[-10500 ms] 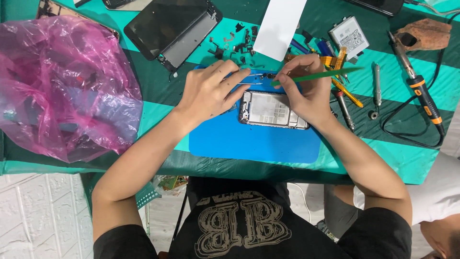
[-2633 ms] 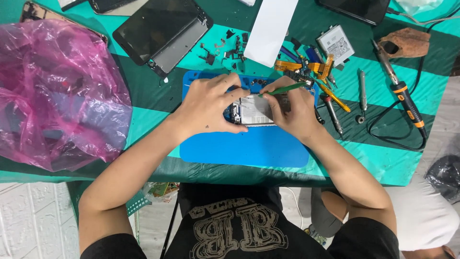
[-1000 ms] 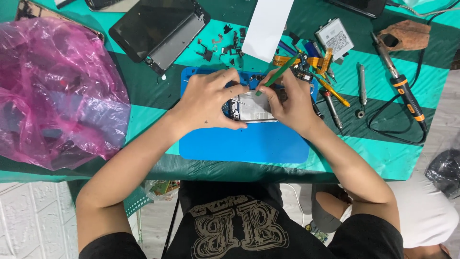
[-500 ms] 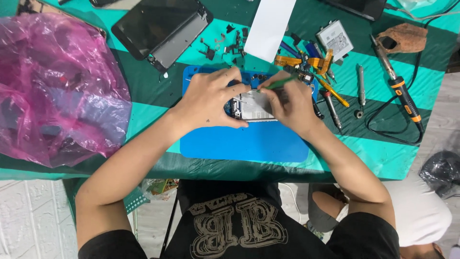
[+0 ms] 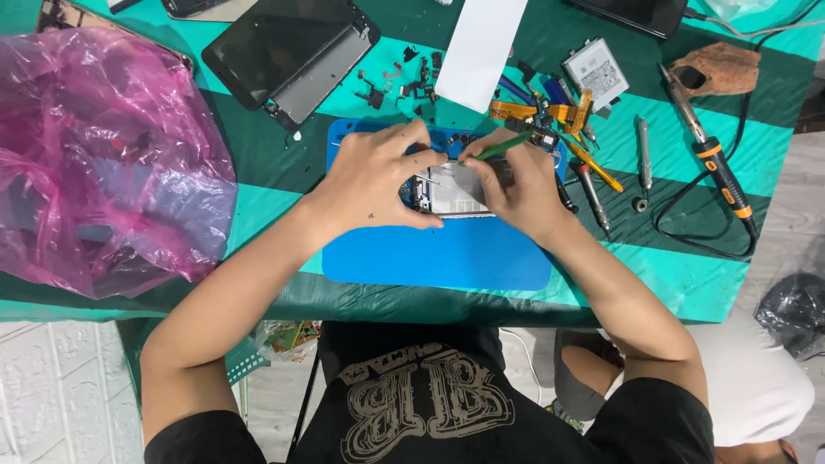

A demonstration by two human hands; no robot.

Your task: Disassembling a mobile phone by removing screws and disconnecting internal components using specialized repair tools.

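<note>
The left hand point(image 5: 378, 176) presses down on the opened grey phone chassis point(image 5: 451, 191), fingers curled over its left end, pinning it to the blue rubber work mat point(image 5: 430, 253) on the green-striped table point(image 5: 258, 155). The right hand point(image 5: 516, 185) pinches a thin green plastic pry tool point(image 5: 494, 149) between closed fingers, its tip at the chassis's upper edge. A crumpled pink plastic bag point(image 5: 103, 163) lies well to the left, an orange-handled soldering iron point(image 5: 713, 163) to the right
</note>
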